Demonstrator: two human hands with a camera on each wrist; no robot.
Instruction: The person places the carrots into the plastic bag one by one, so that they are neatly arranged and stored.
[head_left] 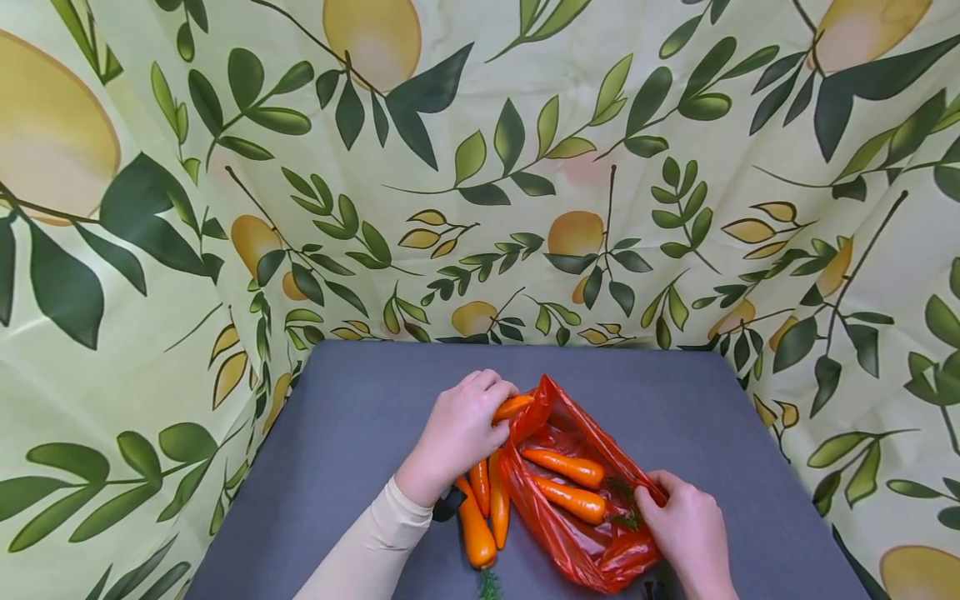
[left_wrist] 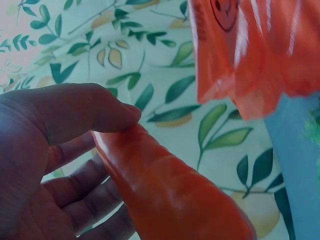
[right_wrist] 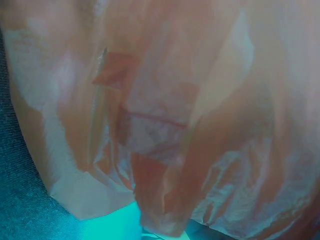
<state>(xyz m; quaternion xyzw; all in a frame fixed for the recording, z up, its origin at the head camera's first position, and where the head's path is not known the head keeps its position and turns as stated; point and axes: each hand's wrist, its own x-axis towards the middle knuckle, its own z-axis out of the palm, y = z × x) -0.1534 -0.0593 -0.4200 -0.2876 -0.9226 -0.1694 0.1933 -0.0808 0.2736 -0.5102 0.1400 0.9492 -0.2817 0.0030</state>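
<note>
My left hand [head_left: 459,429] holds an orange carrot [head_left: 514,407] at the left edge of a red plastic bag's mouth. In the left wrist view, thumb and fingers pinch the carrot [left_wrist: 170,185] near one end. The red bag [head_left: 542,537] lies with its mouth spread wide, and two carrots [head_left: 564,467] with green tops show inside. At the bag's right side, my right hand [head_left: 692,529] grips the rim between thumb and fingers. Crumpled bag film [right_wrist: 160,95] fills the right wrist view, hiding the right fingers there.
Several more carrots [head_left: 476,533] lie on the grey table [head_left: 360,400] just left of the bag, partly under my left wrist. One has a green top [head_left: 489,583] toward the front. Leaf-and-lemon patterned cloth [head_left: 495,275] rises behind the table and along both sides.
</note>
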